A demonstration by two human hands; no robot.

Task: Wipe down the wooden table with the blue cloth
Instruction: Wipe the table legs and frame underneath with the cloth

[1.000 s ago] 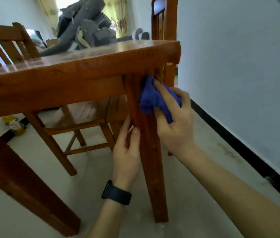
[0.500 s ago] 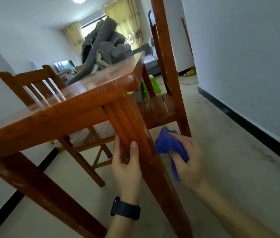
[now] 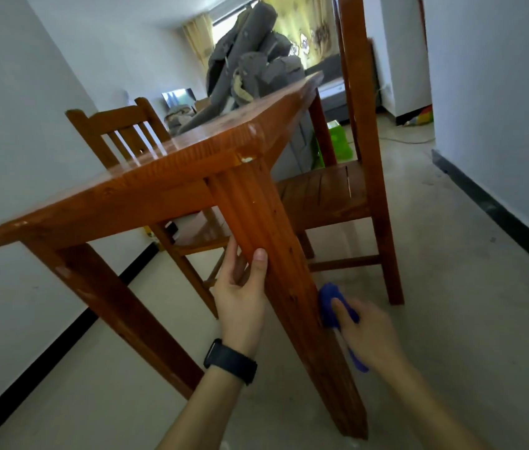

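the right hand (image 3: 370, 336), fingers curled round the bunched blue cloth (image 3: 331, 303), had run it from under the top down to the lower front leg (image 3: 276, 254) of the wooden table (image 3: 159, 186). the left hand (image 3: 240, 297) clasped that leg higher up; this side looked nearly wiped.

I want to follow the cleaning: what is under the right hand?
A blue cloth, pressed against the table leg. The right hand covers most of it, so its full shape cannot be seen.

dim room; bright backlit curtains (image 3: 305, 30); right hand (image 3: 370, 332) motion-blurred; wide-angle distortion
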